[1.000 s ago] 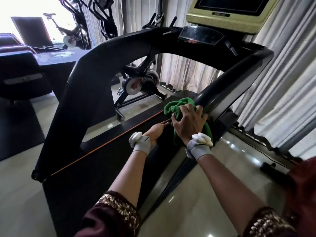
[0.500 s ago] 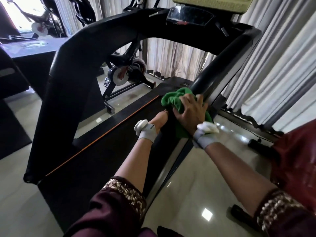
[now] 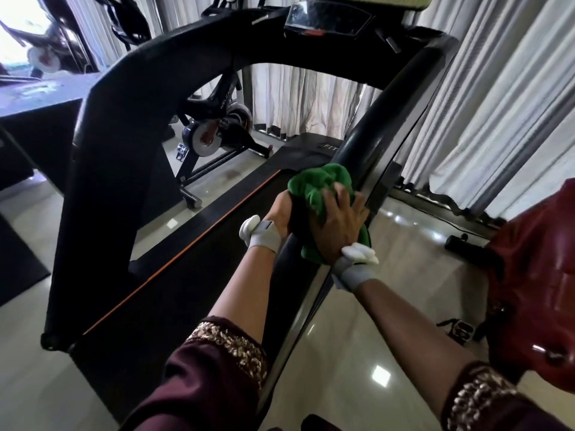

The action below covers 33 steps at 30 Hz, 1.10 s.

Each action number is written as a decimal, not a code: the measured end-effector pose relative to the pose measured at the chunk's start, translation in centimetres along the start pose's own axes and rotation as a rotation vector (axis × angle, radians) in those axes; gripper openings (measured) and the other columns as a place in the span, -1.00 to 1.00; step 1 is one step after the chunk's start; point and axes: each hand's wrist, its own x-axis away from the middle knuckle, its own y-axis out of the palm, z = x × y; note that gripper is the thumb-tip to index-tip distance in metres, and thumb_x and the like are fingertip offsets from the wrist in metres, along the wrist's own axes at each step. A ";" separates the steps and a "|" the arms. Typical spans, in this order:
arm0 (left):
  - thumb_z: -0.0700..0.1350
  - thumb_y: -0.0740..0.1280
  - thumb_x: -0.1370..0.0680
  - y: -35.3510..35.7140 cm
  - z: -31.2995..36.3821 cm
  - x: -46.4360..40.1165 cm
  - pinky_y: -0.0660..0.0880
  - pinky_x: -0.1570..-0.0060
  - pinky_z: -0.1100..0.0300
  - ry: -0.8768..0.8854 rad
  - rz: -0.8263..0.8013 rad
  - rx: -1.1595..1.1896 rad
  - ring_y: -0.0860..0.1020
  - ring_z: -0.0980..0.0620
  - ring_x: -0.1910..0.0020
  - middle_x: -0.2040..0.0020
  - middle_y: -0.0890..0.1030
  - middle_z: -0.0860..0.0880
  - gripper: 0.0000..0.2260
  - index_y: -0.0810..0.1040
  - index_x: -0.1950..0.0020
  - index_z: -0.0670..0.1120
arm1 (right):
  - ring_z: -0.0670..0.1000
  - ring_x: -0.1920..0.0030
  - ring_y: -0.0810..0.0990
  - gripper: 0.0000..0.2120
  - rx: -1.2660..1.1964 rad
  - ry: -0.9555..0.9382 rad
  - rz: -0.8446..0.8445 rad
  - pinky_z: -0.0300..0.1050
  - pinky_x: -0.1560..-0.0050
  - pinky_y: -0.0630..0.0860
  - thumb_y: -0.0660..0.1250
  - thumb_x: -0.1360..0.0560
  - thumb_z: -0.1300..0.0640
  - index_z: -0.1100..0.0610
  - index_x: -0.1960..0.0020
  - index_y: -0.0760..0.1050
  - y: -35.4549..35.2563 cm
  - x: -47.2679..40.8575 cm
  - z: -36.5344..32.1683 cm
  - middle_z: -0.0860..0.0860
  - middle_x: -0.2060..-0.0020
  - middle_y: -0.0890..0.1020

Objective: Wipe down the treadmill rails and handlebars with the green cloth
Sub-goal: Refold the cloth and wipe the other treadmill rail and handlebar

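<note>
Wiping spot: the green cloth (image 3: 323, 191) is bunched against the lower end of the treadmill's right handrail (image 3: 385, 132), where the rail slopes down toward the deck.
Right hand: the right hand (image 3: 337, 228) lies on top of the cloth, fingers spread and bent over it, pressing it to the rail; fingertips are blurred.
Left hand: the left hand (image 3: 281, 209) is at the cloth's left edge, touching it; its fingers are hidden behind the cloth and rail, so I cannot tell whether they grip.
Wrists: each wrist carries a grey band with a white piece on it.
Treadmill: the black belt (image 3: 174, 293) with an orange edge stripe runs beneath the arms; the left handrail (image 3: 102, 150) arches up to the console (image 3: 329, 18).
Surroundings: an exercise bike (image 3: 214, 132) stands behind the treadmill, pale curtains (image 3: 497, 104) hang on the right, and the floor is glossy tile.
</note>
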 end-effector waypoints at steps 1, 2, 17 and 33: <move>0.00 0.04 -0.66 -0.1 0.2 -0.2 0.51 0.21 0.26 -0.014 -0.003 0.033 0.60 0.16 0.43 0.41 0.64 0.05 -0.65 0.53 0.09 -0.13 | 0.20 -0.12 0.33 -0.64 -0.003 -0.065 0.000 0.13 0.03 0.45 0.27 -0.42 -0.11 0.01 -0.16 0.40 0.1 1.5 0.1 0.06 -0.23 0.42; 0.11 0.00 -0.65 -0.2 0.3 -0.3 0.50 0.13 0.20 -0.047 -0.004 0.077 0.62 0.08 0.35 0.34 0.67 -0.03 -0.54 0.55 0.03 -0.17 | 0.21 -0.12 0.33 -0.64 -0.007 -0.139 -0.007 0.14 0.03 0.46 0.26 -0.41 -0.09 0.01 -0.16 0.38 0.1 2.9 0.3 0.05 -0.23 0.38; 0.20 0.32 -0.46 0.3 1.5 -1.0 0.51 -0.09 0.11 -0.102 -0.006 -0.275 0.59 -0.11 0.07 0.02 0.62 -0.18 -0.58 0.59 0.02 -0.16 | 0.21 -0.12 0.31 -0.58 0.001 -0.341 -0.041 0.20 0.05 0.46 0.37 -0.30 -0.05 -0.05 -0.13 0.36 -0.3 3.7 0.9 0.04 -0.21 0.33; 0.33 -0.20 -0.56 1.0 2.8 -1.7 0.53 0.04 0.18 -0.125 -0.127 -0.369 0.62 -0.06 0.02 0.00 0.65 -0.16 -0.25 0.55 -0.14 -0.19 | 0.23 -0.13 0.32 -0.63 -0.056 -0.187 -0.019 0.22 0.02 0.47 0.24 -0.36 -0.10 -0.07 -0.14 0.38 -0.2 5.4 -0.3 0.05 -0.20 0.34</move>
